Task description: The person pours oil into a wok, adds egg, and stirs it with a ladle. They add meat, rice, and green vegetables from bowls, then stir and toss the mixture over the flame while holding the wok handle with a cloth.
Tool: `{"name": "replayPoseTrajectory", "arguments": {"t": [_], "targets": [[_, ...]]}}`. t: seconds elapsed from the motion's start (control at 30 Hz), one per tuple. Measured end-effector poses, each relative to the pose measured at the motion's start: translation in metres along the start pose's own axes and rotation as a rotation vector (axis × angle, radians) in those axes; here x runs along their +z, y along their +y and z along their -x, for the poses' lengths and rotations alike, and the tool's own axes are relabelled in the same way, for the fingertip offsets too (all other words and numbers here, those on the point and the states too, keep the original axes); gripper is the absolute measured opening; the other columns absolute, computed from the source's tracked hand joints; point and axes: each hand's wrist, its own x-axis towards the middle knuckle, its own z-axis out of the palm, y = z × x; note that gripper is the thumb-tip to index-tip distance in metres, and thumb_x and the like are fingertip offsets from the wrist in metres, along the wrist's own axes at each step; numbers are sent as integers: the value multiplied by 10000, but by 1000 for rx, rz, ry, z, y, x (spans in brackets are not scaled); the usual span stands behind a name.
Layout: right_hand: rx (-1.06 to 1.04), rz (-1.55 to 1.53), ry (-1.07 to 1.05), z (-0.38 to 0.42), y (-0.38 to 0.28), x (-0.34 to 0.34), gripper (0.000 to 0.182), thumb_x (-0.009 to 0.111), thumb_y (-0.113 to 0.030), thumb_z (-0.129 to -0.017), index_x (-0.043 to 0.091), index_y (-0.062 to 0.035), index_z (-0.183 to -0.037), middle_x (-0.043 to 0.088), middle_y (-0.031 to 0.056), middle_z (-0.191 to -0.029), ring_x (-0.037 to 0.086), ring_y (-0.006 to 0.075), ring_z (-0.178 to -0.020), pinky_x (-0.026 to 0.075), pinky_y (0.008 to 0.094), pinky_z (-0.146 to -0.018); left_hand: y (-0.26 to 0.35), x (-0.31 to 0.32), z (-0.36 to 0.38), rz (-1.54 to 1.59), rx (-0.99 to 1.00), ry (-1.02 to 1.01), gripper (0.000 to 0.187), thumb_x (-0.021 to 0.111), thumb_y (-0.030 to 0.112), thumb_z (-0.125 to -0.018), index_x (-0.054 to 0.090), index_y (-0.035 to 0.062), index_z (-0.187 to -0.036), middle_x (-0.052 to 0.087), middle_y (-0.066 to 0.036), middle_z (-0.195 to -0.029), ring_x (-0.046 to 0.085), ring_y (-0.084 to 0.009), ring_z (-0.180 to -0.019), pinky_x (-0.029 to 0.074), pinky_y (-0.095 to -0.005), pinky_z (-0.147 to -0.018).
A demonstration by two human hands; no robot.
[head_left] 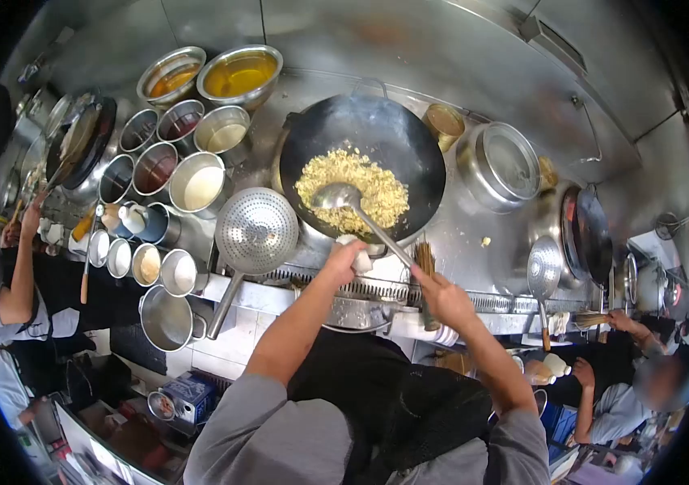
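Observation:
A large dark wok [413, 145] stands in front of me with yellowish fried rice [377, 182] heaped in its middle. My right hand [445, 299] is closed round the handle of a steel ladle [336, 196], whose bowl rests in the rice. At the wok's near edge, my left hand [340, 263] is closed on a folded white cloth [360, 259]. The cloth lies by the wok's near handle, and my fingers partly hide that grip. Just below the wok is a bamboo brush [424, 263], close to my right hand.
A perforated strainer [256, 230] lies left of the wok, beside several seasoning pots [199, 182]. Behind them are two bowls of yellow-orange liquid [241, 74]. To the right stands a lidded steel pot [502, 166]. Co-workers [17, 295] work at both sides.

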Motion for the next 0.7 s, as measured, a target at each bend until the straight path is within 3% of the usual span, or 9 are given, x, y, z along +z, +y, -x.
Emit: {"name": "replayPoseTrajectory", "arguments": {"t": [0.13, 0.23, 0.3, 0.43, 0.5, 0.53, 0.57, 0.6, 0.7], "targets": [[38, 82, 52, 30, 24, -12, 546, 546, -110, -873, 429, -202, -1399, 598, 164, -850, 620, 385, -627, 525, 472, -566, 6, 22, 45, -62, 230, 40, 142, 545, 22, -844, 532, -2, -983, 602, -125, -865, 641, -255, -761, 576, -450, -591], [192, 122, 113, 51, 70, 13, 577, 562, -96, -865, 411, -174, -1416, 590, 171, -835, 621, 390, -653, 534, 467, -600, -10, 3, 15, -25, 117, 48, 135, 541, 35, -853, 532, 23, -987, 604, -111, -851, 628, -231, -724, 567, -432, -572], [172, 127, 142, 47, 53, -40, 577, 586, -59, -850, 445, -142, -1403, 625, 186, -889, 629, 394, -697, 545, 434, -664, -17, 14, 62, 27, 261, -8, 147, 518, 33, -850, 526, 53, -995, 616, -101, -862, 626, -215, -707, 547, -395, -574], [102, -503, -184, 108, 33, -137, 607, 656, -25, -824, 479, -151, -1391, 642, 219, -1115, 676, 310, -893, 516, 354, -782, -14, 51, 204, -93, 247, 70, 316, 476, -8, -838, 479, 65, -1146, 617, -137, -992, 649, -244, -795, 555, -385, -579], [164, -411, -548, 106, 44, -155, 650, 665, -29, -816, 458, -199, -1409, 661, 207, -1078, 672, 252, -849, 505, 359, -776, -7, 69, 196, -41, 144, 175, 222, 480, 33, -863, 505, 2, -1081, 606, -175, -959, 652, -270, -786, 561, -403, -579], [36, -431, -432, 91, 39, -148, 622, 651, -68, -831, 466, -224, -1405, 681, 202, -968, 626, 274, -690, 500, 370, -735, 2, 83, 184, -14, 143, 183, 146, 505, 67, -875, 526, -20, -990, 603, -161, -888, 643, -271, -725, 563, -395, -596], [155, -215, -512, 71, 39, -139, 593, 625, -106, -851, 458, -219, -1409, 675, 211, -878, 611, 338, -661, 503, 378, -725, -1, 66, 146, -19, 187, 64, 111, 517, 84, -877, 530, -17, -921, 595, -148, -835, 633, -272, -683, 564, -383, -612], [93, -200, -443, 47, 37, -121, 575, 599, -125, -870, 444, -219, -1416, 661, 226, -859, 630, 411, -754, 502, 418, -743, -7, 61, 120, -66, 219, 107, 121, 527, 103, -891, 517, -5, -943, 597, -140, -857, 638, -263, -712, 566, -374, -625], [-14, -231, -63, 35, 63, -26, 584, 604, -122, -869, 434, -221, -1420, 660, 232, -887, 632, 433, -822, 500, 454, -785, -82, 11, 112, -221, 341, 118, 212, 546, 80, -900, 470, 33, -1092, 604, -148, -973, 643, -248, -810, 572, -383, -634]]}}
